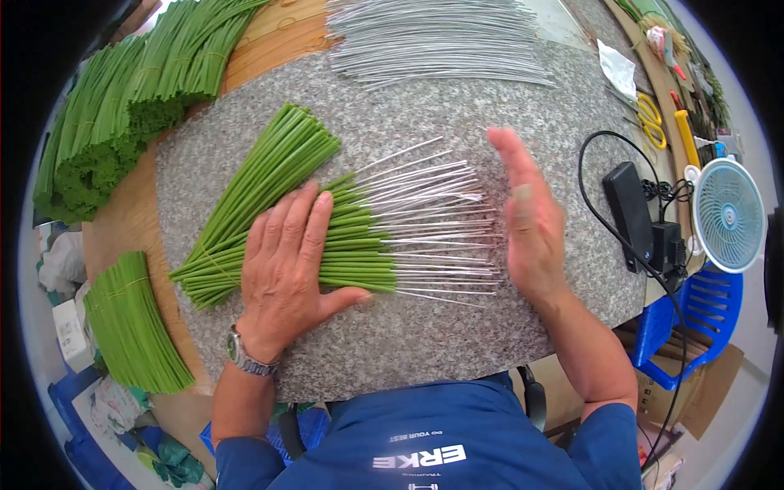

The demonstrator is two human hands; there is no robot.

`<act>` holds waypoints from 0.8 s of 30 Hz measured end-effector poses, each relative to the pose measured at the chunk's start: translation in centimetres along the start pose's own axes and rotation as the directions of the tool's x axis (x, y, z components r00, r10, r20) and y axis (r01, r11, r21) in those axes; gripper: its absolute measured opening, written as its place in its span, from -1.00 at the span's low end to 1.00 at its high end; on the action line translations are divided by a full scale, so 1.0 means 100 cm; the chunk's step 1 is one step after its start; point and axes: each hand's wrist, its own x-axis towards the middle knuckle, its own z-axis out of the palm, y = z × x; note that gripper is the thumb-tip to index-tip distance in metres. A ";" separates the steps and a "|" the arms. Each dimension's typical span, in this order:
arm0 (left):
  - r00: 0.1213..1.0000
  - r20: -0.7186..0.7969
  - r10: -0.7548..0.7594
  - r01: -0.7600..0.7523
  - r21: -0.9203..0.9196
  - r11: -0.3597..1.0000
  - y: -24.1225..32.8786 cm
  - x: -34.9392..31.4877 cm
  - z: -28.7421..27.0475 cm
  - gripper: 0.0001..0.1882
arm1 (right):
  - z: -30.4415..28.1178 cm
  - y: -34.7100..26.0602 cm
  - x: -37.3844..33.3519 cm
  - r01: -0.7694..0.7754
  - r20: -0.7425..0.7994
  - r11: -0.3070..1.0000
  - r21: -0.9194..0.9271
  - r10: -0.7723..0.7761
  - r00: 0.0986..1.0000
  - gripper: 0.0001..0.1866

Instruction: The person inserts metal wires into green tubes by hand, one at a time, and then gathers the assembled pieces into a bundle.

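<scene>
My left hand [282, 257] lies flat on a fan of thin green stems [359, 263], its thumb out to the right. Pale metal wires [441, 224] stick out of the right ends of these stems at uneven lengths. Past the wire tips, my right hand [535, 224] is held on edge with its fingers stretched and its palm toward them; nothing is in it. I cannot tell whether it touches the tips. Another sheaf of green stems [273, 159] without visible wires slants up from the fan's left end, where a thin tie crosses the stems.
Loose grey wires [441, 41] are spread at the far edge of the speckled stone slab [367, 351]. Green bundles [122, 90] are piled far left; another bundle [135, 322] lies near left. At right are yellow scissors [651, 121], a black power adapter [627, 214] with cables, and a small fan [728, 214].
</scene>
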 end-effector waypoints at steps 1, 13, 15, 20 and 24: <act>1.000 0.003 -0.007 0.007 -0.013 1.000 -0.001 -0.001 0.000 0.22 | 0.011 -0.006 0.005 -0.019 0.064 0.996 -0.082 0.024 0.998 -0.13; 0.998 -0.048 -0.032 0.029 -0.058 0.998 0.002 -0.004 0.007 0.18 | 0.032 -0.015 0.047 0.600 0.664 0.561 -0.571 -0.114 0.739 0.22; 0.998 -0.033 -0.046 0.045 -0.044 0.998 0.004 -0.004 0.007 0.16 | 0.040 -0.019 0.043 0.642 0.731 0.541 -0.544 -0.069 0.678 0.30; 0.998 -0.022 -0.064 0.063 -0.063 0.996 0.008 -0.005 0.004 0.12 | 0.049 -0.025 0.040 0.673 0.761 0.524 -0.522 -0.070 0.645 0.16; 0.999 -0.001 -0.044 0.041 -0.338 0.940 -0.006 0.000 -0.020 0.09 | 0.047 -0.020 0.045 0.714 0.772 0.501 -0.490 -0.132 0.622 0.07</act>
